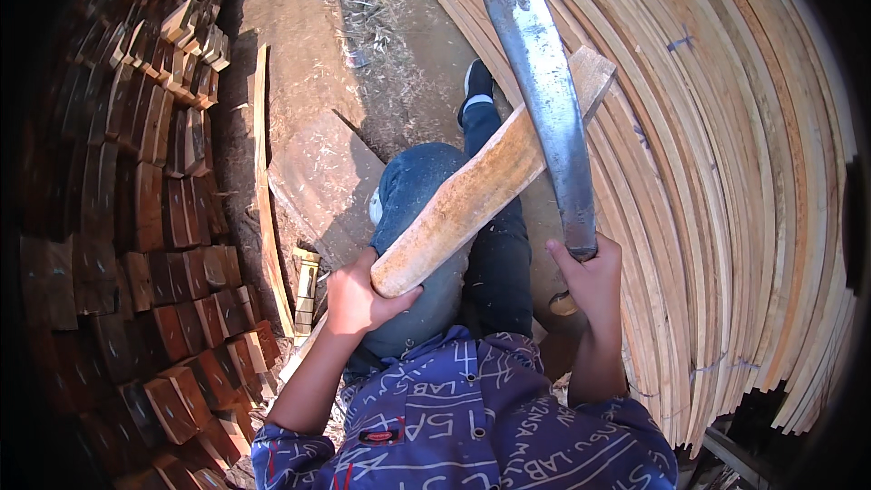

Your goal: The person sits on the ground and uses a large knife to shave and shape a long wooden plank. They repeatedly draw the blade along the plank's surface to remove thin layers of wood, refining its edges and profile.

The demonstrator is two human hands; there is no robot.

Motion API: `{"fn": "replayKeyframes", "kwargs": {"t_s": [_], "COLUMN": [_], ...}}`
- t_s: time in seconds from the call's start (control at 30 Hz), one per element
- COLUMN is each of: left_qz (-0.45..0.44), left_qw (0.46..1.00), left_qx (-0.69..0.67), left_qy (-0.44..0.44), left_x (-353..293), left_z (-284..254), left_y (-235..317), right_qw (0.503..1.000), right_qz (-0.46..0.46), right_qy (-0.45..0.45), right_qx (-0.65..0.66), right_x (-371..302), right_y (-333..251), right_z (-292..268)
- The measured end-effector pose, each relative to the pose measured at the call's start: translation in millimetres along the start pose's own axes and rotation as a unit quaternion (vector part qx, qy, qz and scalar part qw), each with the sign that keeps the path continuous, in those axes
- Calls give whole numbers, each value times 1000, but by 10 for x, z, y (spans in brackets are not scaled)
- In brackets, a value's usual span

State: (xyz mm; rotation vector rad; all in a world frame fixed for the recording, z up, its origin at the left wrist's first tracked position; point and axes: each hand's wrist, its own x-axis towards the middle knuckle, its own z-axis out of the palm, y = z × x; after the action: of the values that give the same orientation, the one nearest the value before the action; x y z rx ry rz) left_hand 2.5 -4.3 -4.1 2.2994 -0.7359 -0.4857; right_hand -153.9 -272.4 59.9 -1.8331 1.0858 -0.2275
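Observation:
My left hand [356, 298] grips the near end of a rough piece of wood [476, 189], fingers wrapped round it. The wood slants up to the right above my bent knee, its far end pale. In my right hand [595, 279] is a machete [542, 73], held low at its handle, which the fingers mostly hide. Its broad, worn steel blade points away and crosses in front of the wood near the far end. Whether blade and wood touch, I cannot tell.
Stacked wooden blocks [168, 218] fill the left side. Long thin wooden strips [699, 145], tied in bundles, lie along the right. A flat board [327, 172] and a narrow strip of wood [262, 172] rest on the ground, with shavings scattered about. My legs stretch ahead between the piles.

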Motion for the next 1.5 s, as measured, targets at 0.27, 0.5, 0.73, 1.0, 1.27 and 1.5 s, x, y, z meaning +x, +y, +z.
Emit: {"fn": "replayKeyframes", "kwargs": {"t_s": [0.27, 0.5, 0.73, 1.0, 1.27, 1.5], "left_qz": [9, 12, 6, -4, -1, -18], "left_qw": [999, 1000, 1000, 1000, 1000, 1000], "left_qx": [42, -1, -9, -7, -21, 15], "left_qy": [-5, 2, 11, 6, 11, -7], "left_x": [12, 13, -3, -22, -39, -45], "left_z": [-40, 8, 14, -18, -16, -27], "left_y": [21, -34, -74, -29, -56, -14], "right_qw": [998, 998, 997, 998, 999, 997], "right_qz": [5, 64, 17, -1, 17, -7], "right_qy": [-28, -18, -40, -21, -14, -12], "right_qx": [-55, 18, -63, -63, -24, -72], "right_x": [-56, -29, -121, -43, -62, -127], "right_y": [37, -45, -73, 15, -31, 78], "right_z": [29, -115, -50, -61, -95, 24]}}
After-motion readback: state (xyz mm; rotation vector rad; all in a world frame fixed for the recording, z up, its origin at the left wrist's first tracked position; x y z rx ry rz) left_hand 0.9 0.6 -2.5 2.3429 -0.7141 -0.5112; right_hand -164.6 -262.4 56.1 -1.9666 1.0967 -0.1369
